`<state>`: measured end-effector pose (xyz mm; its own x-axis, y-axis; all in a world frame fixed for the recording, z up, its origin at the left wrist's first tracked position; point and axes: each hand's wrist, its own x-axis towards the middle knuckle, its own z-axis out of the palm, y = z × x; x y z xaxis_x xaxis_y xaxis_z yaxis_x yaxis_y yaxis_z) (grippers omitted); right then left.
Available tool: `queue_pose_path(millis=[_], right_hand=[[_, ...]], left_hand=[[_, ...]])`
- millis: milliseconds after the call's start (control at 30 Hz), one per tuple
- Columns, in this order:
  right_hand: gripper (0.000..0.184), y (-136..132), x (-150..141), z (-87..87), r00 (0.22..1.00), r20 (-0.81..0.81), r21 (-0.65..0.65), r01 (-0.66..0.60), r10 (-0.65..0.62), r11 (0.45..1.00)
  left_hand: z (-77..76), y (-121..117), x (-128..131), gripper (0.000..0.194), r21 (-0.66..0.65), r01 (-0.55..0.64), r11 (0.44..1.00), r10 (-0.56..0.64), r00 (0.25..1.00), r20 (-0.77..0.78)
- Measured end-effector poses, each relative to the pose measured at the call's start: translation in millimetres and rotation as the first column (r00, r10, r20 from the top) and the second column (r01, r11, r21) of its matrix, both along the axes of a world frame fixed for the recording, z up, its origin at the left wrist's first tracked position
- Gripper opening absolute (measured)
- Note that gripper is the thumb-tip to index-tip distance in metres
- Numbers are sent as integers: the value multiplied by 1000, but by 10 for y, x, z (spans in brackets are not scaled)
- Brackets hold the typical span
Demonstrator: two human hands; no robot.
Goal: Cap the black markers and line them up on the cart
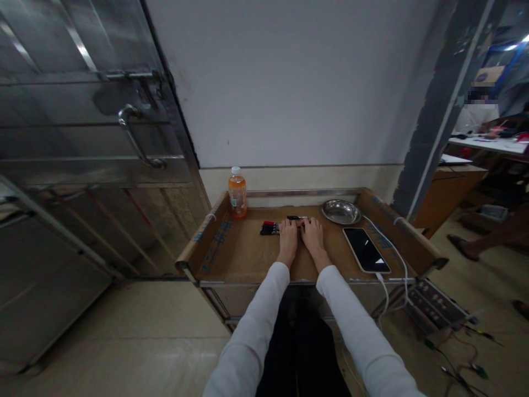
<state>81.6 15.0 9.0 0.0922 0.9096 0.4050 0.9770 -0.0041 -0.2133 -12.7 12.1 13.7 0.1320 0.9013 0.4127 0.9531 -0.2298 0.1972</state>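
Several slim pens (269, 227) with red and black ends lie side by side on the brown cart top. My left hand (288, 238) is closed over their right-hand ends, hiding part of them. Close beside it, my right hand (313, 237) has its fingers curled down; a small dark piece shows between the two hands, but what the right fingers hold is hidden. Just beyond the fingertips lies a single black pen (296, 217), apart from the group.
An orange drink bottle (237, 194) stands at the back left. At the right are a shallow metal bowl (341, 212) and a phone (366, 251) with a white cable (399, 251). Raised sides edge the cart (239, 259). A person (479, 116) sits far right.
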Motion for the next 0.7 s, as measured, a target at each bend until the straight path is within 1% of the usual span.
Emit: queue_pose_path(millis=[200, 333, 400, 467, 567, 633, 700], right_hand=[[24, -19, 30, -9, 999, -30, -4, -35, 35, 999], [25, -25, 32, -22, 997, -43, 4, -58, 59, 998], [26, -34, 29, -29, 996, -53, 10, -78, 78, 997], [27, -55, 25, -31, 995, -54, 6, -79, 79, 997], [26, -103, 27, -21, 999, -36, -3, -21, 21, 1000], [26, -136, 35, -8, 999, -35, 2, 35, -35, 999], [25, -161, 44, 8, 995, -58, 16, 84, -83, 996]], left_hand=[[-34, 29, -15, 22, -1, 45, 999, -45, 998, 47], [-47, 57, -3, 21, 4, 51, 999, -52, 996, 73], [-57, 80, 3, 22, 6, 59, 998, -59, 993, 104], [-68, 105, 10, 24, 8, 90, 996, -90, 984, 153], [-83, 134, 26, 27, 33, 194, 980, -197, 956, 218], [-89, 141, 38, 30, 52, 262, 964, -267, 941, 210], [-93, 140, 48, 34, 66, 281, 957, -288, 943, 167]])
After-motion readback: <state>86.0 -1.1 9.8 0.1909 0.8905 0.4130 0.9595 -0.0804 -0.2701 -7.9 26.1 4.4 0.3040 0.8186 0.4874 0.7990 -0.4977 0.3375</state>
